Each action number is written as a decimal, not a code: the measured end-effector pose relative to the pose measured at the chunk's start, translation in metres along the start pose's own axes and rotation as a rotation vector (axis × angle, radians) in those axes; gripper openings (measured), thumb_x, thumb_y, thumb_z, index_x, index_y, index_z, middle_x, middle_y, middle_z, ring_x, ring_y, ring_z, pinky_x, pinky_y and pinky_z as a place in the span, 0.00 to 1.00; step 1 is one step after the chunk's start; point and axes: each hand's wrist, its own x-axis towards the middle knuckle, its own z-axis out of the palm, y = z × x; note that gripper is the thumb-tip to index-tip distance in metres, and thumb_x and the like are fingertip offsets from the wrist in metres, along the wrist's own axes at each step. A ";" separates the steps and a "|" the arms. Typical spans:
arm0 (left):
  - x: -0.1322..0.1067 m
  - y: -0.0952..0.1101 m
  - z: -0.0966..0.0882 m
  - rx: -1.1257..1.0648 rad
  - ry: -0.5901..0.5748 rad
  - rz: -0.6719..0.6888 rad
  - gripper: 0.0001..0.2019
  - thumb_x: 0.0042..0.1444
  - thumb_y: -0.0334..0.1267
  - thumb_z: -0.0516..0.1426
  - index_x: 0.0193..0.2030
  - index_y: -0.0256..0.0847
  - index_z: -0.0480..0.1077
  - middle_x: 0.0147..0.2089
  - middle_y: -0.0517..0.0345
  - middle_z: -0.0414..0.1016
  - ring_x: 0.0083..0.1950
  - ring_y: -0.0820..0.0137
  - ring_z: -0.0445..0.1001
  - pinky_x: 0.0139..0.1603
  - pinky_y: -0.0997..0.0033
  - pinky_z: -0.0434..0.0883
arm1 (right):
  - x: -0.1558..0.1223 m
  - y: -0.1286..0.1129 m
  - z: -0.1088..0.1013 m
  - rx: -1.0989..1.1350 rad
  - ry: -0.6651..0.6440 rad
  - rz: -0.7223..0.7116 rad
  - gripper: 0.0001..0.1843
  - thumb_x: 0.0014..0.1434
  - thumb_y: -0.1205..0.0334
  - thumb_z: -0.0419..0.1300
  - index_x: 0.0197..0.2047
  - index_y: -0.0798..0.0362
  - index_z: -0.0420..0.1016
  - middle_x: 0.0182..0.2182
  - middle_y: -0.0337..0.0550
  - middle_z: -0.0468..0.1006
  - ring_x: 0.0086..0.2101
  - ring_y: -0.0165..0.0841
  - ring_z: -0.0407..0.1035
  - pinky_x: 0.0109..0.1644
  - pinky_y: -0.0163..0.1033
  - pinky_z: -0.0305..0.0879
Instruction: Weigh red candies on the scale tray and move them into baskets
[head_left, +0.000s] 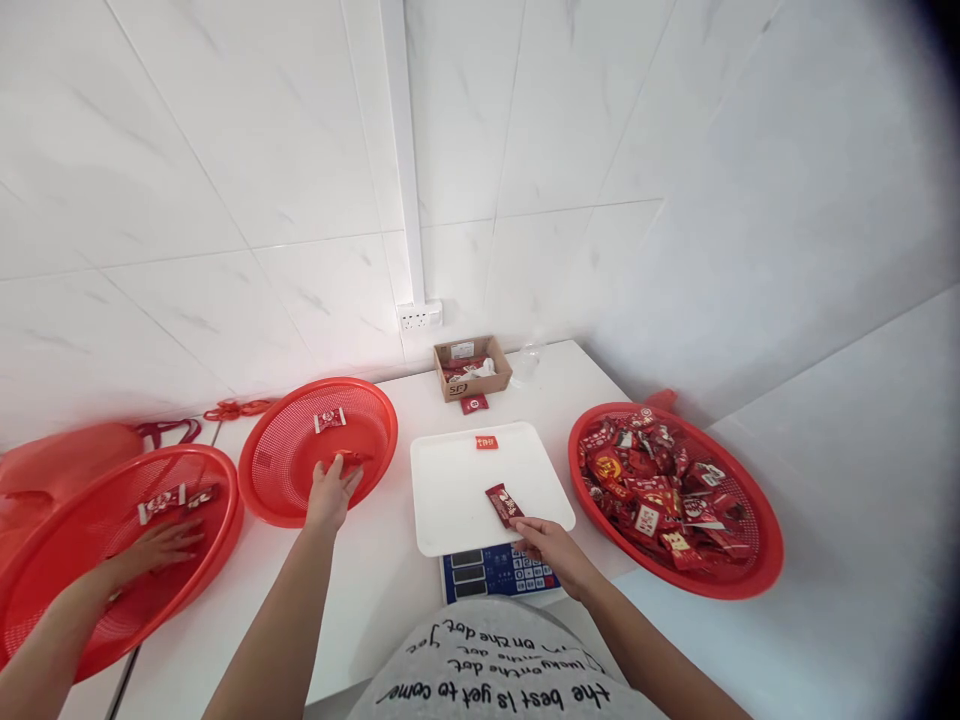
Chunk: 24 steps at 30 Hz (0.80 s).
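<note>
My left hand [330, 492] reaches into the middle red basket [274, 500], fingers bent around a small red wrapped candy [352, 458]. A red and white wrapped candy [329, 420] lies farther back in that basket. Over the front of the white scale tray [450, 500], my right hand [551, 548] pinches the near end of a long dark red candy packet [502, 505]. Farther back on the tray rests a small bright red packet [486, 442]. Below the tray is the scale's blue keypad panel [496, 574], partly covered by my hand.
At right stands a red basket [771, 560] heaped with wrapped candies. At left, another person's hand [161, 548] is inside a red basket [225, 475] holding a few candies. A cardboard box [472, 388] with packets and a red packet [474, 404] are behind the scale.
</note>
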 end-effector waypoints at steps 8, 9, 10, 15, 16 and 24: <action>-0.046 -0.030 0.026 0.166 -0.236 -0.061 0.13 0.52 0.43 0.58 0.41 0.38 0.67 0.36 0.55 0.72 0.27 0.77 0.69 0.31 0.76 0.69 | -0.012 -0.017 0.009 -0.190 -0.086 -0.164 0.21 0.50 0.57 0.56 0.47 0.52 0.74 0.40 0.44 0.77 0.36 0.35 0.70 0.42 0.41 0.64; -0.057 -0.037 0.032 0.190 -0.314 -0.103 0.14 0.51 0.45 0.59 0.39 0.37 0.68 0.35 0.55 0.72 0.27 0.77 0.69 0.30 0.76 0.68 | -0.015 -0.022 0.013 -0.225 -0.122 -0.212 0.21 0.50 0.57 0.55 0.47 0.52 0.74 0.43 0.45 0.76 0.38 0.36 0.70 0.43 0.42 0.64; -0.068 -0.043 0.037 0.211 -0.395 -0.157 0.16 0.49 0.47 0.60 0.38 0.37 0.68 0.34 0.54 0.73 0.27 0.75 0.70 0.30 0.75 0.68 | -0.018 -0.027 0.016 -0.257 -0.158 -0.268 0.20 0.50 0.58 0.55 0.47 0.51 0.75 0.46 0.45 0.74 0.41 0.37 0.69 0.44 0.42 0.64; -0.111 -0.066 0.057 0.199 -0.687 -0.442 0.22 0.49 0.54 0.58 0.42 0.38 0.67 0.39 0.49 0.75 0.36 0.65 0.75 0.38 0.62 0.72 | -0.032 -0.039 0.037 -0.349 -0.293 -0.513 0.20 0.49 0.66 0.54 0.46 0.50 0.75 0.47 0.44 0.73 0.46 0.36 0.67 0.49 0.40 0.62; -0.115 -0.068 0.059 0.181 -0.701 -0.465 0.21 0.49 0.54 0.58 0.42 0.39 0.67 0.39 0.50 0.75 0.37 0.66 0.75 0.39 0.62 0.72 | -0.033 -0.039 0.040 -0.367 -0.316 -0.528 0.20 0.48 0.67 0.53 0.45 0.49 0.76 0.46 0.43 0.74 0.44 0.35 0.68 0.48 0.40 0.63; -0.078 -0.039 0.051 0.053 -0.403 -0.230 0.14 0.51 0.37 0.60 0.44 0.41 0.63 0.40 0.55 0.73 0.36 0.73 0.74 0.34 0.76 0.69 | -0.026 -0.025 0.036 -0.403 -0.329 -0.410 0.21 0.50 0.63 0.55 0.49 0.51 0.73 0.45 0.44 0.75 0.35 0.32 0.69 0.42 0.40 0.65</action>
